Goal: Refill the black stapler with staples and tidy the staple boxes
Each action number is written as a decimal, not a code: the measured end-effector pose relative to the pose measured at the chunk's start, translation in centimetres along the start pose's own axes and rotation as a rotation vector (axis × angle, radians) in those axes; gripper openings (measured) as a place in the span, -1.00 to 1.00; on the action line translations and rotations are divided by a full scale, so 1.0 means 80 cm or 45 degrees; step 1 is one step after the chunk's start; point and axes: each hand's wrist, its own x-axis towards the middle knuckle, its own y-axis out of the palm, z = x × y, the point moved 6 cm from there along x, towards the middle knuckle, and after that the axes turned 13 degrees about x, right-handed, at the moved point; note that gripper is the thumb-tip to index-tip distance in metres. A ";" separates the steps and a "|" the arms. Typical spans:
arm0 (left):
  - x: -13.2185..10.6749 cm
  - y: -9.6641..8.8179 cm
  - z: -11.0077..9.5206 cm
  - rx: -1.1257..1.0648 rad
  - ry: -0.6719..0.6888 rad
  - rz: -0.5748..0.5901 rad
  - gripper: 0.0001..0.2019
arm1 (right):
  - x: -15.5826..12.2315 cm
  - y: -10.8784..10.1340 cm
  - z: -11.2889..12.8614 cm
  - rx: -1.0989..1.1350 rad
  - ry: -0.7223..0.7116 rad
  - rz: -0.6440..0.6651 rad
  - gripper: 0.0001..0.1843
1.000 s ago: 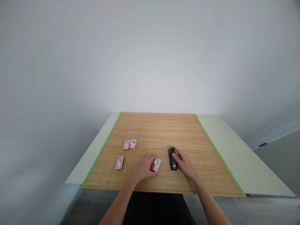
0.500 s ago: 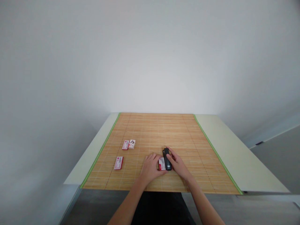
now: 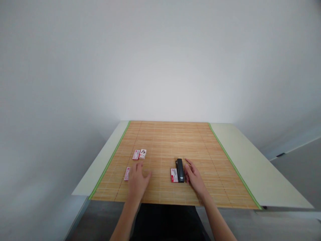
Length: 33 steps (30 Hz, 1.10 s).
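Note:
My left hand (image 3: 137, 180) hovers over the left part of the mat with thumb and fingers apart, holding nothing. It partly covers a small red-and-white box (image 3: 127, 173) just beside its fingers. To the right lies a black stapler (image 3: 180, 170), with another small red-and-white box (image 3: 174, 175) flat against its left side. My right hand (image 3: 194, 178) is just right of the stapler, its fingers loosely apart and nothing held. Farther back on the left, a red-edged box (image 3: 136, 154) and a white box with a dark picture (image 3: 142, 154) lie side by side.
A bamboo mat (image 3: 173, 140) with green edging covers the middle of a pale table (image 3: 245, 150). The table's far edge meets a white wall (image 3: 165, 67). Its front edge is close to my lap.
My left hand has left the box beside the stapler and moved left toward the front-left box. My right hand has let go of the stapler and shifted slightly right.

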 end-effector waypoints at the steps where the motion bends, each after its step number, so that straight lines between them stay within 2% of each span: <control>1: -0.002 -0.008 0.032 0.098 -0.131 -0.062 -0.40 | -0.001 -0.001 -0.001 0.012 0.006 -0.003 -0.22; 3: -0.009 -0.013 0.087 0.230 -0.307 -0.082 -0.31 | -0.003 -0.002 -0.002 0.019 0.003 0.008 -0.25; 4: -0.011 -0.010 0.106 0.245 -0.335 -0.030 -0.32 | -0.004 -0.002 -0.002 0.014 -0.002 0.015 -0.26; 6: -0.014 0.003 0.126 0.188 -0.311 0.123 -0.39 | -0.005 0.000 -0.001 -0.019 -0.012 0.029 -0.25; 7: -0.014 0.008 0.125 0.139 -0.281 0.189 -0.43 | -0.005 0.001 0.000 -0.045 -0.017 0.034 -0.24; 8: -0.013 0.011 0.118 0.086 -0.246 0.236 -0.45 | -0.005 0.002 0.000 -0.076 -0.022 0.042 -0.23; 10: -0.009 0.012 0.087 -0.019 -0.172 0.269 -0.47 | -0.005 0.005 0.001 -0.133 -0.039 0.067 -0.21; 13: -0.002 0.010 0.011 -0.208 -0.038 0.296 -0.56 | -0.004 0.008 0.001 -0.173 -0.061 0.108 -0.24; 16: 0.001 0.014 -0.067 -0.393 0.096 0.312 -0.52 | -0.004 0.008 0.001 -0.174 -0.065 0.123 -0.24; 18: 0.001 0.023 -0.108 -0.452 0.190 0.335 -0.52 | -0.003 0.008 0.001 -0.164 -0.071 0.127 -0.25; 20: -0.002 0.036 -0.132 -0.459 0.254 0.375 -0.53 | -0.003 0.009 0.003 -0.152 -0.082 0.131 -0.26; 23: -0.006 0.051 -0.140 -0.451 0.288 0.437 -0.47 | -0.004 0.010 0.007 -0.149 -0.096 0.134 -0.30; 29: -0.005 0.056 -0.125 -0.575 0.461 0.561 -0.10 | -0.005 0.011 0.010 -0.150 -0.111 0.137 -0.32; 33: 0.003 0.056 -0.123 -0.634 0.553 0.588 -0.20 | -0.004 0.011 0.009 -0.153 -0.101 0.144 -0.30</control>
